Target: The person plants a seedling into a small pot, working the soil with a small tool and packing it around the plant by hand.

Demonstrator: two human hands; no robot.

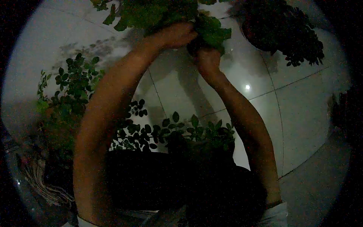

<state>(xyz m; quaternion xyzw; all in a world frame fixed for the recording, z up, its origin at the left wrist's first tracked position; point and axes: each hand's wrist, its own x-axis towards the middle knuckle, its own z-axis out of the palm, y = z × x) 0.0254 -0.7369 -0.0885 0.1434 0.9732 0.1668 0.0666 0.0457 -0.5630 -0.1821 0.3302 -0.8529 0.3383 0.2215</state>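
Note:
Both my arms reach forward to a plant with broad green leaves at the top of the dim head view. My left hand is closed at the lower edge of the leaves, its fingertips hidden. Just right of it and slightly lower, my right hand is also closed, under a hanging green leaf. Something dark lies between the two hands, too dark to make out. What either hand grips cannot be seen.
A small-leaved plant stands at the left, and more low leafy plants are close to my body. A dark bushy plant sits at the upper right on the tiled floor. Striped cloth lies at the lower left.

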